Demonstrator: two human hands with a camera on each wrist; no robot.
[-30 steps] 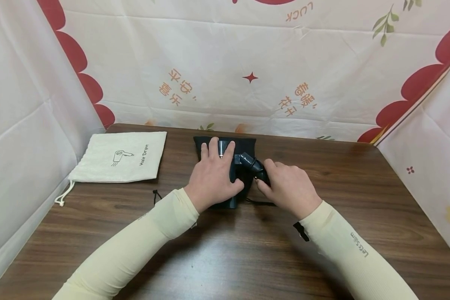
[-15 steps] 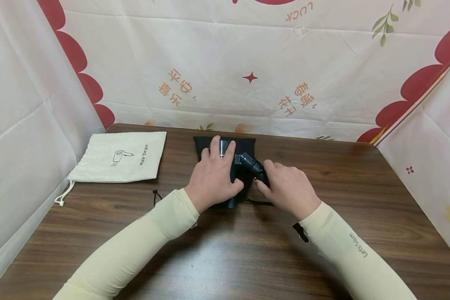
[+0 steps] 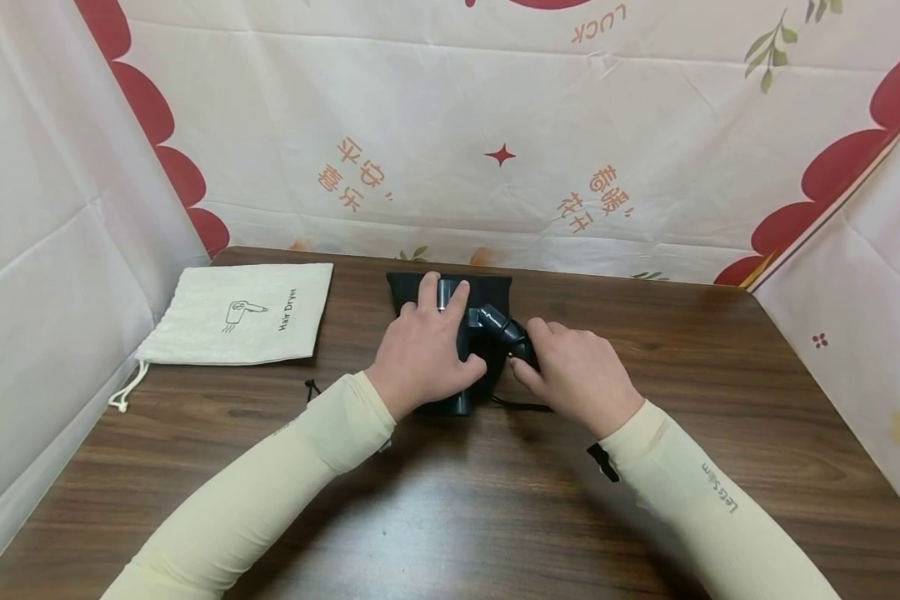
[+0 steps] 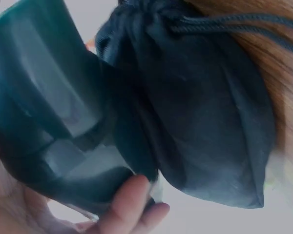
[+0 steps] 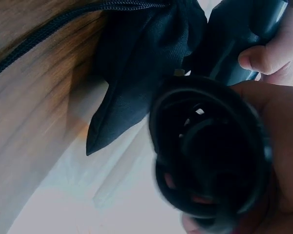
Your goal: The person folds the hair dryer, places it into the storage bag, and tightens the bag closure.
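A glossy dark blue-green hair dryer (image 3: pixel 495 323) is held in both hands over a black drawstring pouch (image 3: pixel 492 289). My left hand (image 3: pixel 423 358) lies across its barrel, two fingers reaching forward and the thumb at its side; in the left wrist view, fingers curl round the dryer's body (image 4: pixel 44 73). My right hand (image 3: pixel 585 375) grips the bent handle at the right, hiding most of its end. The right wrist view has black loops (image 5: pixel 158 126), like a coiled cord, in front of that palm. Beside the dryer, the pouch (image 4: pixel 210 112) narrows at its gathered neck.
A cream pouch (image 3: pixel 195 333) printed "Hair Dryer" lies flat at the back left, its white drawstring (image 3: pixel 129 387) trailing toward the near side. Black drawstring ends (image 3: pixel 521 406) spread on the brown wooden table (image 3: pixel 450 517). Printed white cloth (image 3: pixel 450 125) walls in the back and sides.
My left hand has shifted slightly left on the barrel, and its outer fingers have drawn back, leaving two extended. The right hand stays nearly still on the handle.
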